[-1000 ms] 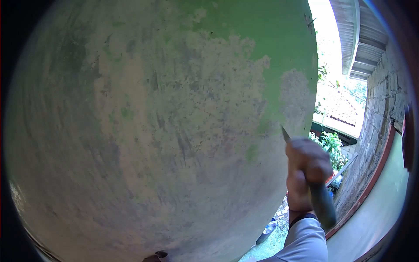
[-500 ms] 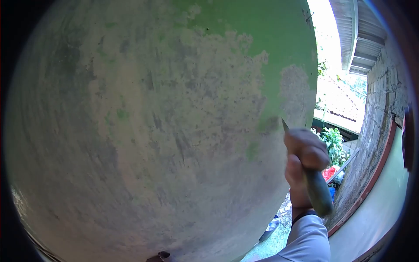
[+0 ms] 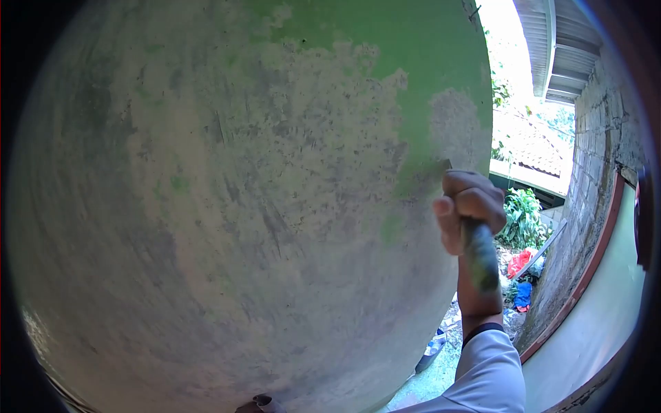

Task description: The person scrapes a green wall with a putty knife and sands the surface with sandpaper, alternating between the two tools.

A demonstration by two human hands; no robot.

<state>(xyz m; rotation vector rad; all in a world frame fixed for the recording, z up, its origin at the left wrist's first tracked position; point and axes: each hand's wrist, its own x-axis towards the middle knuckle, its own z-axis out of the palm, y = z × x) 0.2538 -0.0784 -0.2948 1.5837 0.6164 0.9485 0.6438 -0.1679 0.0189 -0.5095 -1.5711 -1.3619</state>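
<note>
My right hand (image 3: pixel 475 199) is raised at the wall's right side, closed in a fist around a scraper. The scraper's handle (image 3: pixel 480 258), mottled green and dark, sticks out below the fist. A short bit of its blade (image 3: pixel 447 164) shows above the knuckles, right at the wall surface. That wall (image 3: pixel 275 206) carries green paint (image 3: pixel 413 41) at the top right, with bare, patchy grey plaster over the rest. Close above the blade is a pale stripped patch (image 3: pixel 454 113) edged by green. My left hand is out of view.
A grey block wall (image 3: pixel 592 151) and a pale panel with a red-brown edge (image 3: pixel 585 344) stand on the right. Beyond the wall's edge are a leafy plant (image 3: pixel 522 219), a red bag (image 3: pixel 521 263) and a blue item (image 3: pixel 523 297). A dark rounded object (image 3: pixel 263 402) shows at the bottom.
My right hand with the scraper has moved up and slightly left along the wall, and the handle hangs more upright. The whole view has shifted a little.
</note>
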